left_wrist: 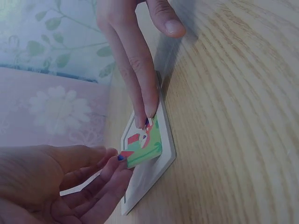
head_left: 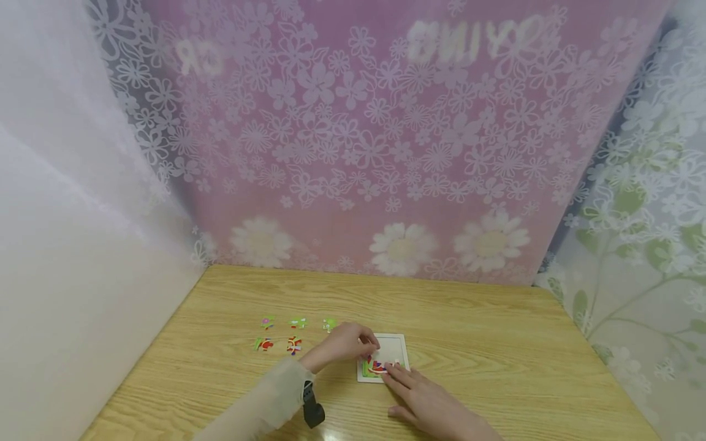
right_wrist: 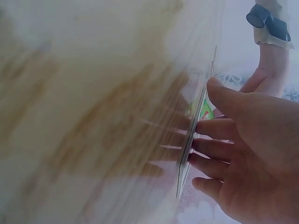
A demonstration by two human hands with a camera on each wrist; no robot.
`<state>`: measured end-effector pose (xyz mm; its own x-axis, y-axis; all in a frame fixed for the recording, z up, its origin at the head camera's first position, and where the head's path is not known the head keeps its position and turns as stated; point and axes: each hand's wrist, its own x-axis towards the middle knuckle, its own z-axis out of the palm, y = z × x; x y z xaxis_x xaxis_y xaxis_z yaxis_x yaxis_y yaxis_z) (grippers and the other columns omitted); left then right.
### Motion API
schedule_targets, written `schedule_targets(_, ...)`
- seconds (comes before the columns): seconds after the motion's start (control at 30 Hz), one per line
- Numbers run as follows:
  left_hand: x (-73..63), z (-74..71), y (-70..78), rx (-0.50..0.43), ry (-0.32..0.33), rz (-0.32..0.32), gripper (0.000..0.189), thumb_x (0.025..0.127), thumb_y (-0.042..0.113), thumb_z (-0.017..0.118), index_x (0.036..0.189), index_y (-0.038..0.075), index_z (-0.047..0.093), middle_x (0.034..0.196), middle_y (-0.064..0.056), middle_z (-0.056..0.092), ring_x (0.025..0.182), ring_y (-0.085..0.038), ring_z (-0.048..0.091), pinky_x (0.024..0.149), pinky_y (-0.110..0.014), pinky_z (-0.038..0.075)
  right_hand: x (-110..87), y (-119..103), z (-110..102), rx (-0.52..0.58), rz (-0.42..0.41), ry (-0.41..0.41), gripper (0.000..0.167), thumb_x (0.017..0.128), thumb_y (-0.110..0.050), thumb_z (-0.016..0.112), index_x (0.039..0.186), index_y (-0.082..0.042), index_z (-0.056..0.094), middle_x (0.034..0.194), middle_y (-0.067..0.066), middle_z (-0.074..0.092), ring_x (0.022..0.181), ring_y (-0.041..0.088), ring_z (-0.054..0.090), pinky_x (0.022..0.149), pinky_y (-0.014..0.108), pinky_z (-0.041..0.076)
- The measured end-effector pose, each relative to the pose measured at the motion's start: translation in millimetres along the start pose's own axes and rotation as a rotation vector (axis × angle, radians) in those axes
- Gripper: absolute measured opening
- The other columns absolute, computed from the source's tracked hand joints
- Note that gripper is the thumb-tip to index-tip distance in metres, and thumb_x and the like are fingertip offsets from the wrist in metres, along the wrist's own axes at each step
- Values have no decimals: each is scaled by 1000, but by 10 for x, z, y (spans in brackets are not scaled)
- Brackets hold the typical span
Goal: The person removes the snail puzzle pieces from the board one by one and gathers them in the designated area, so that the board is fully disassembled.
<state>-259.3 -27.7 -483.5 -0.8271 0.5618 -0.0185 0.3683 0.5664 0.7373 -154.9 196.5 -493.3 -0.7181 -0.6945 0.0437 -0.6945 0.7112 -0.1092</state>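
Note:
A white square puzzle tray (head_left: 407, 353) lies on the table, with brightly printed jigsaw pieces (head_left: 377, 368) along its near side. My left hand (head_left: 347, 341) reaches over the tray's left part. Its thumb and fingertips pinch the corner of a green and red jigsaw piece (left_wrist: 148, 152), which tilts up off the tray floor in the left wrist view. From the right, my right hand (head_left: 427, 401) lays its extended fingers on the pieces at the near right; those fingertips hide part of the picture. The right wrist view shows this hand's fingers (right_wrist: 212, 144) spread at the tray's edge.
Several loose jigsaw pieces (head_left: 294, 345) lie in two rows left of the tray, one (head_left: 329, 324) close beside the left hand. The wood-grain table (head_left: 469, 331) ends at a pink flowered curtain (head_left: 353, 153) behind, with pale hangings on both sides.

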Motion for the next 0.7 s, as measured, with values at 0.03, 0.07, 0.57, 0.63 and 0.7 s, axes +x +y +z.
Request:
schedule_targets(0.03, 1, 4, -5, -10, 0, 4, 9, 96, 13, 70, 95, 8, 77, 76, -1, 72, 64, -12, 67, 53, -18, 48, -1, -1, 1, -7, -7, 7, 64, 105, -50, 46, 147, -1, 52, 154, 15, 47, 138, 34, 49, 107, 53, 46)
schedule_targets(0.07, 2, 10, -15, -15, -1, 5, 7, 95, 13, 71, 94, 8, 77, 77, 0, 73, 64, -11, 67, 53, -17, 49, -3, -1, 2, -16, -15, 16, 64, 105, -49, 47, 146, -1, 52, 153, 16, 47, 138, 34, 49, 107, 53, 46)
schedule_targets(0.57, -68, 2, -176, -71, -38, 18, 5, 89, 12, 79, 90, 8, 79, 74, 6, 72, 64, -9, 67, 57, -19, 52, -2, 2, 3, -27, -41, 37, 63, 105, -47, 48, 145, 2, 53, 152, 19, 48, 138, 35, 49, 107, 54, 45)
schedule_targets(0.63, -80, -9, -174, -85, -31, 12, 3, 89, 11, 79, 88, 9, 78, 74, 4, 73, 65, -11, 68, 57, -20, 53, -3, 5, 6, -20, -33, 24, 64, 105, -48, 48, 145, 2, 52, 153, 19, 48, 139, 35, 48, 108, 55, 45)
schedule_targets(0.7, -94, -26, -167, -101, -26, 8, 3, 89, 11, 78, 87, 9, 78, 74, 3, 73, 65, -15, 69, 57, -24, 55, 0, 4, 11, -33, -41, 35, 63, 105, -47, 49, 145, 2, 53, 152, 19, 48, 138, 34, 49, 107, 54, 45)
